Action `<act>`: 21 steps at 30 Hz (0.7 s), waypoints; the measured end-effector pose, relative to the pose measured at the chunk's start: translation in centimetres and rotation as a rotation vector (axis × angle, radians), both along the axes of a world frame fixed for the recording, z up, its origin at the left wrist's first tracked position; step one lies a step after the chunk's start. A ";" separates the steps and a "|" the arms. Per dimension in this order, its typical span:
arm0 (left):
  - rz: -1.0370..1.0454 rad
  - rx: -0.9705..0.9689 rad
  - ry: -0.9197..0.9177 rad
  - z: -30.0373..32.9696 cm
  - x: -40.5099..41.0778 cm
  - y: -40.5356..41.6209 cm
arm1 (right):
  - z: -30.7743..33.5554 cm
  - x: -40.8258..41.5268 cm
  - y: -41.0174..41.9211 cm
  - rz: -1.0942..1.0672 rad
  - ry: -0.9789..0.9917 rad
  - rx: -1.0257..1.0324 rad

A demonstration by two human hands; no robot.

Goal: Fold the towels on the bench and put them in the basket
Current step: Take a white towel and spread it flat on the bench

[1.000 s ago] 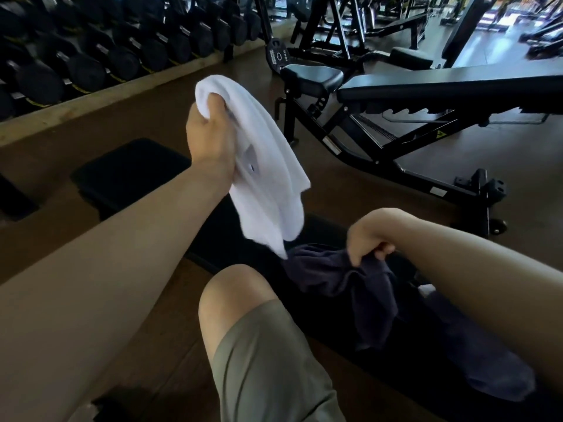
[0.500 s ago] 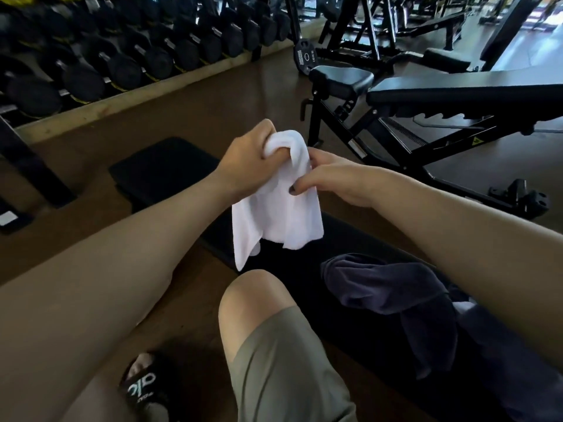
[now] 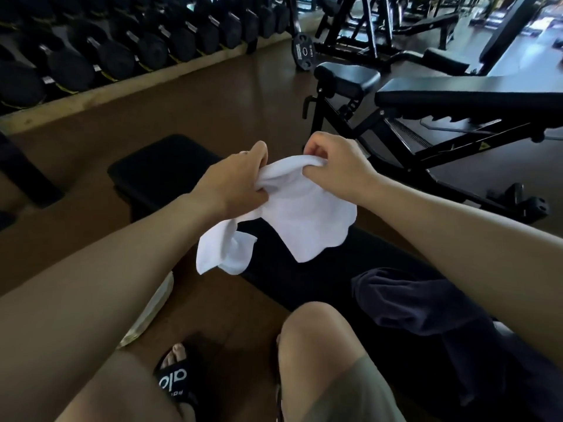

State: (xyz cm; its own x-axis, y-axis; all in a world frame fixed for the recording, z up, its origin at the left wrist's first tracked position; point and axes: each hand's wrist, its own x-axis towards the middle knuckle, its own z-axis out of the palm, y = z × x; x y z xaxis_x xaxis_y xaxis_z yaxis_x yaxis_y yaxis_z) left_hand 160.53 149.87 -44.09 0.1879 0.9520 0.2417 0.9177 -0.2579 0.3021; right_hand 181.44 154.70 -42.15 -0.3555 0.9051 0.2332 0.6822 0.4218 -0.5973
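Observation:
A small white towel (image 3: 292, 220) hangs in the air above the black flat bench (image 3: 164, 166). My left hand (image 3: 240, 181) grips its top edge on the left, and my right hand (image 3: 338, 161) pinches the same edge on the right, with the cloth sagging between and below them. A dark navy towel (image 3: 420, 303) lies crumpled on the bench at the lower right, beside my knee. A pale woven rim, maybe the basket (image 3: 152, 309), peeks out under my left forearm on the floor.
A dumbbell rack (image 3: 122, 50) runs along the back left. An adjustable black bench (image 3: 457, 95) stands to the right, with more gym machines behind it. My knee (image 3: 323, 333) and sandalled foot (image 3: 176, 379) are at the bottom, on a brown floor.
My right hand let go of the dark towel and came up to the white one. Both hands now hold its top edge and have drawn slightly apart, spreading the cloth.

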 end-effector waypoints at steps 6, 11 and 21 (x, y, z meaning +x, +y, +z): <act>0.152 -0.005 0.014 -0.6 -3.2 1.0 | -0.6 -2.3 1.3 -0.003 0.037 0.074; 0.078 -0.056 -0.190 -1.1 -4.6 2.7 | -2.4 -4.3 1.8 0.020 -0.030 0.170; 0.027 -0.324 -0.243 -0.6 -4.2 3.9 | -3.2 -5.1 1.9 0.015 -0.100 0.174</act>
State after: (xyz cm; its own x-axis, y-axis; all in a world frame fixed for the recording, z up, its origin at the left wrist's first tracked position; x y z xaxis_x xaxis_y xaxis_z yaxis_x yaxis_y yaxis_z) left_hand 156.37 153.74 -44.69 0.1356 0.9901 -0.0371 0.8146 -0.0901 0.5730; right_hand 176.37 156.65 -45.40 -0.3976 0.8488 0.3486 0.7277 0.5231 -0.4436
